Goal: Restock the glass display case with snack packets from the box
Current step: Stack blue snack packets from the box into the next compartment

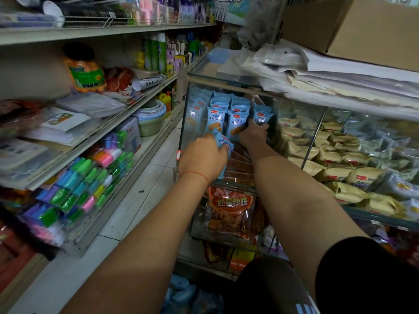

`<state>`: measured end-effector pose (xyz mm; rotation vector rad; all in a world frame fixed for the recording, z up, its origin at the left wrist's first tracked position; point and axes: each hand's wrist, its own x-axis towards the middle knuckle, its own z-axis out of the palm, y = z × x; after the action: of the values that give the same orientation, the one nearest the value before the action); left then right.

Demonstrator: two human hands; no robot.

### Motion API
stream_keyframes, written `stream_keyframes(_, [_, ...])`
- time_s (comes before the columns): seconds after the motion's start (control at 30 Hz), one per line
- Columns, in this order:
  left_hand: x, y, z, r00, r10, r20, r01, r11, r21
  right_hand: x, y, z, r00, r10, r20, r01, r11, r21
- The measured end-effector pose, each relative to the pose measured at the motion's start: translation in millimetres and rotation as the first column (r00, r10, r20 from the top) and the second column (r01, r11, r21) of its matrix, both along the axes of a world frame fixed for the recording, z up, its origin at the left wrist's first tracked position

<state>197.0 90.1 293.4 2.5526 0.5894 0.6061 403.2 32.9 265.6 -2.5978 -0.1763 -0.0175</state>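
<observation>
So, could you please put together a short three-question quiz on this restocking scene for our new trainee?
1. True or false: the left hand holds a blue snack packet.
2. The right hand is at which packets in the glass display case? A) the upright blue packets B) the tan packets C) the orange bag on the lower level
3. Fill in: the cardboard box on the case top rests on a stack of ____.

Key: 1 true; 2 A, its fingers grip the rightmost upright blue packet; 3 papers.
</observation>
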Motion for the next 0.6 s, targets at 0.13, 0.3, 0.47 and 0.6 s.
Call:
stream_keyframes(0.13, [1.9,2.5,-2.6,1.000,0.002,-0.009,-0.002,1.000,-0.012,-7.8,2.9,4.7,1.000,-0.015,-0.014,0.014,0.999,-0.035])
stream_keyframes(0.3, [7.1,4.9,-1.3,0.999,-0.050,0.011,0.050,0.995,-0.082,-26.3,2.6,39.3,0.994,-0.097,-0.052,0.100,0.993,0.056])
stream_keyframes(0.47, [4.7,6.5,-2.1,0.997,-0.062,0.036,0.066,0.990,-0.128,-72.1,-1.2,72.7,0.987,0.129,0.094,-0.149,0.957,0.250])
stream_keyframes(0.6, [0.6,4.3,4.3,0.998,-0.044,0.046,0.053,0.977,-0.207,-123.1,-23.1,71.9,0.966,0.256,-0.030,-0.220,0.880,0.421])
